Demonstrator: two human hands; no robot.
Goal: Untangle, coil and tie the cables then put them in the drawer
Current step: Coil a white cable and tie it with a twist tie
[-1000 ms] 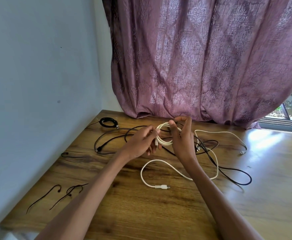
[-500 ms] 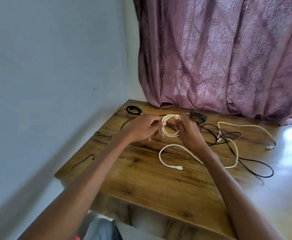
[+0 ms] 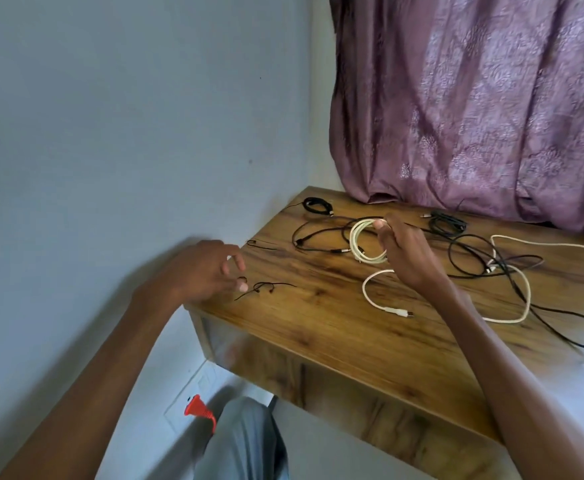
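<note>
Wooden desk (image 3: 335,327): near its left edge a black twist tie (image 3: 266,287) lies lengthwise just beside the left hand's (image 3: 207,271) loose, empty fingers; the right hand (image 3: 404,254) pinches the white cable coil (image 3: 361,242).

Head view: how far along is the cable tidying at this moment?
Early to midway. Done: two small black coils lie bundled near the curtain. In hand: the right hand holds a coiled white cable, its tail trailing on the table; the left hand reaches for a thin black tie. Left: loose black cables, a second white cable, and stowing; no drawer shows.
</note>
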